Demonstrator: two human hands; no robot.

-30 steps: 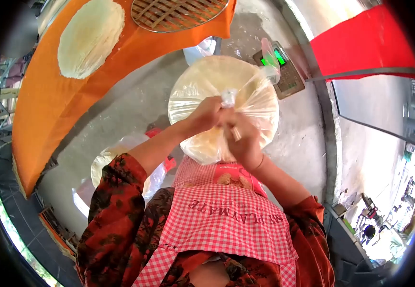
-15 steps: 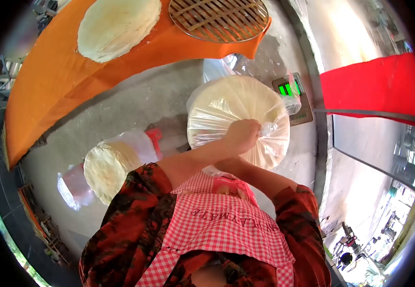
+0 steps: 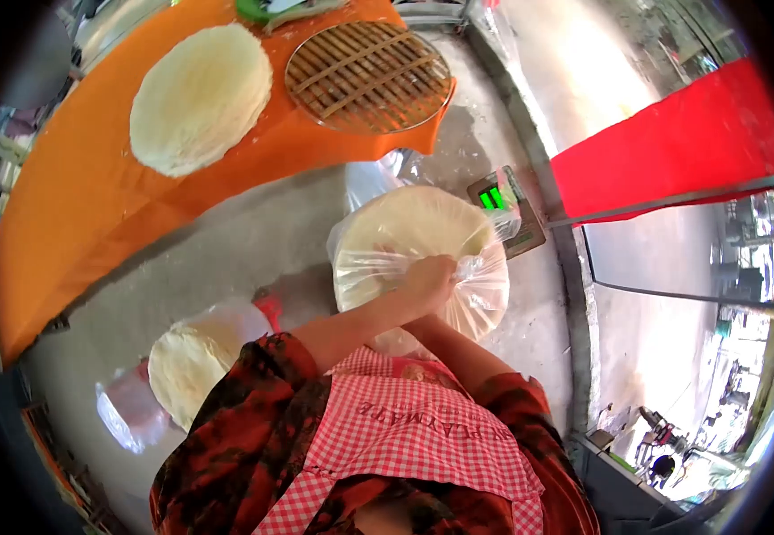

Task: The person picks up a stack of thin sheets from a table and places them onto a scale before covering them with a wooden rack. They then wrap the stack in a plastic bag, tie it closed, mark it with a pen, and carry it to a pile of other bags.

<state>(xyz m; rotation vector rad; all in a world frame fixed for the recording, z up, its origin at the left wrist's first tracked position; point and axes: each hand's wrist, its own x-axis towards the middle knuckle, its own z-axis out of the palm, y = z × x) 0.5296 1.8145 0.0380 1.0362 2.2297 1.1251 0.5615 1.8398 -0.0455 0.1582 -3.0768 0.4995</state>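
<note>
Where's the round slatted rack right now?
In the head view, the slatted rack lies at the upper middle, near the right end of the orange cloth, just right of the pale round sheets.

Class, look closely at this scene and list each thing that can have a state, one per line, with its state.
Clear bag: filled, its neck gathered
Left hand: closed on the bag's neck
Right hand: hidden behind the left arm
Scale: on, display lit green
Slatted rack: lying flat
Pale round: unwrapped, lying flat
Orange cloth: spread out, its edge hanging
Checked apron: worn, creased
</note>
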